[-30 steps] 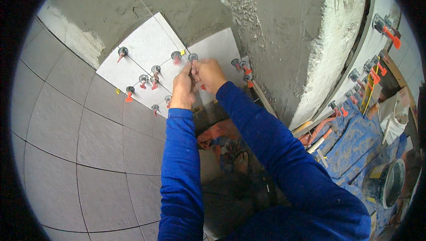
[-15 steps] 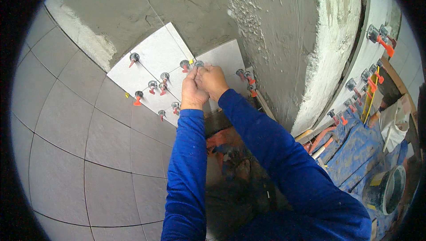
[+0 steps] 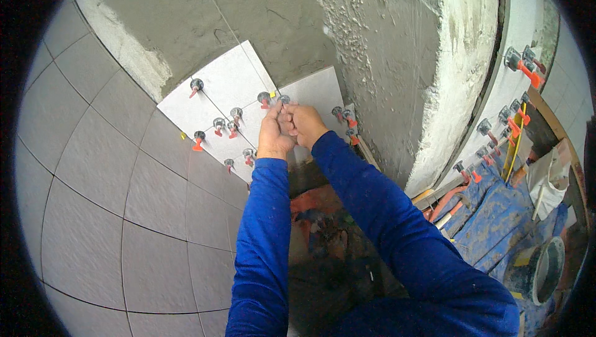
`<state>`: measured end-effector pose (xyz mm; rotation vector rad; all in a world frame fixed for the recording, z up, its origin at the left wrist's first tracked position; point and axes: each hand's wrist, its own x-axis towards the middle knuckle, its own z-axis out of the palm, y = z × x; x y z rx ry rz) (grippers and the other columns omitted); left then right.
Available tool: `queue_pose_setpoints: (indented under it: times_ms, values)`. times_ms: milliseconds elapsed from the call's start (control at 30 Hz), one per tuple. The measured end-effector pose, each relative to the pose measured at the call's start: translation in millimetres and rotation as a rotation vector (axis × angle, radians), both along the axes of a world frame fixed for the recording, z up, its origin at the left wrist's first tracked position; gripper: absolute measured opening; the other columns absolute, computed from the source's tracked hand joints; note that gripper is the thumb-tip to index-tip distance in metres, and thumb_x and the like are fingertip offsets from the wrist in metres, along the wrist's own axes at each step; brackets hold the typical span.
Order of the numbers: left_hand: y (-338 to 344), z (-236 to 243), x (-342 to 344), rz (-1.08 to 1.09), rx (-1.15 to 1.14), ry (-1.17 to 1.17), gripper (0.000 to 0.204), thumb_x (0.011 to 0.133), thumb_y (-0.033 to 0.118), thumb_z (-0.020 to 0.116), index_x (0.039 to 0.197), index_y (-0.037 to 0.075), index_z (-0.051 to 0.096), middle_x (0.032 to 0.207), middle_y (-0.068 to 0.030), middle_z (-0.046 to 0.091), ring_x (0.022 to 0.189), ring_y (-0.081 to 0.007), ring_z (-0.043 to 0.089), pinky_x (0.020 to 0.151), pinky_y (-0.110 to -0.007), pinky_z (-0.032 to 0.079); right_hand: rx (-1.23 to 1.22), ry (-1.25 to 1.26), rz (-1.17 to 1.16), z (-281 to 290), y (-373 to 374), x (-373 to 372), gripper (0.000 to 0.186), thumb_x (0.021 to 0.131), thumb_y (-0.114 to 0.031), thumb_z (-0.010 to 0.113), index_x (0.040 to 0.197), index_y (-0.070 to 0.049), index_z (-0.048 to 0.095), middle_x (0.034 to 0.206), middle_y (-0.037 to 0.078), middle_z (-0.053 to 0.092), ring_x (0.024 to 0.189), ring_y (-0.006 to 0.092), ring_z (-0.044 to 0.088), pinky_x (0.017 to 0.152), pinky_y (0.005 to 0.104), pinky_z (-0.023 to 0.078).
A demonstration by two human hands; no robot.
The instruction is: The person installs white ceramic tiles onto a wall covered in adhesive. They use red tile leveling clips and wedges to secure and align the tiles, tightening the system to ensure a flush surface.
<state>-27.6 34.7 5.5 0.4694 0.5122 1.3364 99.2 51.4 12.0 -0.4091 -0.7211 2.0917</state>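
White wall tiles (image 3: 224,82) sit side by side on grey mortar, with dark round tile levelling clips with red handles (image 3: 197,85) standing on their joints. At the upper joint, beside a small yellow wedge (image 3: 272,94), is one tile levelling clip (image 3: 284,99); its lower part is hidden by my fingers. My left hand (image 3: 275,135) has its fingers closed at that clip from below. My right hand (image 3: 304,125) meets it from the right, fingers curled in and fingertips at the same clip. More clips (image 3: 346,118) stand right of my right hand.
Grey tiles (image 3: 158,206) cover the left side. Wet mortar (image 3: 236,14) spreads above, with a thin string (image 3: 217,5) across it. At right, a white panel (image 3: 475,120) carries more clips; a blue tarp (image 3: 490,213), a bucket (image 3: 549,269) and a white bag (image 3: 549,179) lie beyond.
The tiles and hands sit slightly lower in the picture as the view shifts. My right fingers have turned a little at the clip; both hands stay there.
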Motion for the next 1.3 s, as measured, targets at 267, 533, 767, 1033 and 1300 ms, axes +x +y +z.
queue_pose_setpoints:
  times_ms: [267,533,767,1033,1300]
  values:
    - [6.0,-3.1,-6.8,0.001,0.078,0.109,0.027,0.102,0.030,0.055,0.100,0.006,0.067,0.102,-0.0077,0.075,0.096,-0.0244,0.070,0.089,-0.039,0.055,0.088,0.018,0.010,6.3,1.6,0.8,0.023,0.099,-0.019,0.058,0.080,-0.007,0.055,0.066,0.002,0.054,0.050,0.0127,0.048,0.041,0.0287,0.032]
    - [-15.9,18.9,39.8,0.280,-0.032,0.022,0.027,0.102,0.028,0.055,0.101,0.004,0.067,0.098,-0.0111,0.073,0.088,-0.0242,0.069,0.081,-0.038,0.056,0.161,-0.098,-0.131,-3.9,2.1,-11.0,0.020,0.098,-0.018,0.059,0.081,-0.007,0.058,0.066,0.003,0.056,0.052,0.0149,0.052,0.045,0.0316,0.038]
    - [8.3,12.8,29.8,0.438,-0.109,0.184,0.015,0.098,0.020,0.063,0.096,0.005,0.066,0.085,-0.0069,0.070,0.072,-0.0210,0.069,0.060,-0.033,0.057,0.710,-0.950,-0.504,-2.1,14.0,-9.2,0.035,0.091,-0.029,0.060,0.088,0.003,0.074,0.093,0.027,0.071,0.086,0.0448,0.070,0.079,0.0519,0.055]
    - [-25.0,8.9,44.3,0.389,-0.049,0.003,0.029,0.105,0.031,0.053,0.110,0.004,0.064,0.101,-0.0111,0.071,0.087,-0.0259,0.070,0.078,-0.040,0.058,0.714,-1.003,-0.468,2.5,15.7,-9.8,0.039,0.092,-0.032,0.058,0.089,0.003,0.075,0.095,0.029,0.071,0.093,0.0469,0.069,0.085,0.0540,0.054]
    - [-18.9,15.3,44.9,0.209,0.116,-0.074,0.036,0.107,0.032,0.045,0.122,0.002,0.060,0.125,-0.0152,0.067,0.116,-0.0301,0.063,0.103,-0.045,0.049,0.650,-1.017,-0.467,10.4,9.9,-6.3,0.037,0.092,-0.031,0.058,0.092,0.003,0.073,0.099,0.029,0.071,0.094,0.0462,0.069,0.087,0.0529,0.054]
